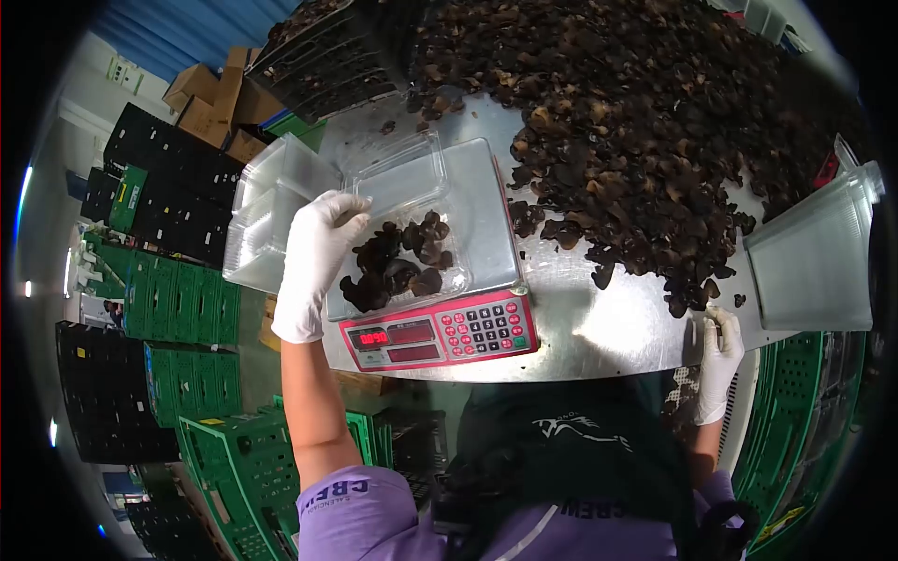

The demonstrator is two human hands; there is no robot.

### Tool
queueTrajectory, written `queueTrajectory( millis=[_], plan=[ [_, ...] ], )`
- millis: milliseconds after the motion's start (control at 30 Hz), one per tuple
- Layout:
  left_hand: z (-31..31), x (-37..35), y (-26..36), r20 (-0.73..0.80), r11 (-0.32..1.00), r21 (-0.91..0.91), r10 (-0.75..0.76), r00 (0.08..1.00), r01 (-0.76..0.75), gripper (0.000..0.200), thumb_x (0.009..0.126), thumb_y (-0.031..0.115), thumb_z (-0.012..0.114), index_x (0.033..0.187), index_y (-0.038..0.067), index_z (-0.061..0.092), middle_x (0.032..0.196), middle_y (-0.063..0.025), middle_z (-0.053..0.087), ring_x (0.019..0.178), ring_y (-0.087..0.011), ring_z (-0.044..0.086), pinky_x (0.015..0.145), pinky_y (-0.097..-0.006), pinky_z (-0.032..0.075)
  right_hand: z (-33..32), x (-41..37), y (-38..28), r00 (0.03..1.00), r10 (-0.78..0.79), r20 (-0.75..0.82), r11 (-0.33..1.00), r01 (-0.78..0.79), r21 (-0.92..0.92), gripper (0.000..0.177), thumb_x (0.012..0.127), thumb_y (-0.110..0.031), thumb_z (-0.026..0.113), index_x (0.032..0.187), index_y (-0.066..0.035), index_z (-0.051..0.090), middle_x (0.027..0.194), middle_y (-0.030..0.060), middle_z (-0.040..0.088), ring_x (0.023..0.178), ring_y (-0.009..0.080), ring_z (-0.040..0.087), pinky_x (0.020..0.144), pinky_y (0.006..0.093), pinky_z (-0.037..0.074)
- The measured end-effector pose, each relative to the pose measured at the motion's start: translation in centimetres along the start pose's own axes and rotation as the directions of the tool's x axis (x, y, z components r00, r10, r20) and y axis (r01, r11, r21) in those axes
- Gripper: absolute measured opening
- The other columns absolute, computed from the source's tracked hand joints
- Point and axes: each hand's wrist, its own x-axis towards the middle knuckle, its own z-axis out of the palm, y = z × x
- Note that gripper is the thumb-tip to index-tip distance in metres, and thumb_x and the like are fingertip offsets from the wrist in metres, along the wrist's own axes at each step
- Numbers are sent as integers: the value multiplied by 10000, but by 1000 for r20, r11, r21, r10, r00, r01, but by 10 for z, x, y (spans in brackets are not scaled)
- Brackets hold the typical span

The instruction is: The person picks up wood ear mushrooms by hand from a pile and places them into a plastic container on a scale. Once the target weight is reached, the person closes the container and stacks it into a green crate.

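Observation:
A clear plastic clamshell container (456,277) lies with its lid (402,178) raised on the metal platform of a red scale (519,327). Dark, curled wood ear mushrooms (379,262) fill part of it. My left hand (323,238), in a white glove, is at the container's left side near the lid, its fingers curled together; whatever they hold is hidden. At the table's front edge, my gloved right hand (720,360) has its fingers drawn together just below the large mushroom pile (636,159). I cannot make out anything in them.
Stacked clear containers (281,210) stand left of the scale. A dark crate (327,70) is behind it, and a translucent tub (814,248) sits at the table's right. Green crates (234,458) and black crates (168,159) are stacked on the floor to the left.

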Motion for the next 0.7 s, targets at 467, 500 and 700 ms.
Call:
queueTrajectory(
  millis=[467,500,700],
  plan=[
    [152,-71,126,228,858,-168,512,828,-485,117,811,11,681,924,29,701,835,-124,652,745,-271,632,685,-336,508,9,-6,-1,1000,0,-30,987,-5,-162,310,795,-52,723,1102,-63,681,865,78,635,708,212,622,684,295,502],
    [179,-72,131,292,843,-234,536,792,-484,130,819,53,683,947,38,705,869,-134,663,771,-291,643,693,-348,516,12,-5,-4,999,-38,-19,977,34,-208,346,775,-92,750,1113,-77,680,873,69,624,706,204,610,677,297,498],
    [306,-71,159,423,891,-220,454,784,-397,241,860,201,636,1058,79,697,1009,-149,679,932,-324,652,814,-400,522,26,-6,-4,984,-56,168,958,100,-268,291,746,-178,770,1021,-117,696,937,61,611,800,244,621,697,362,502]
  ],
)
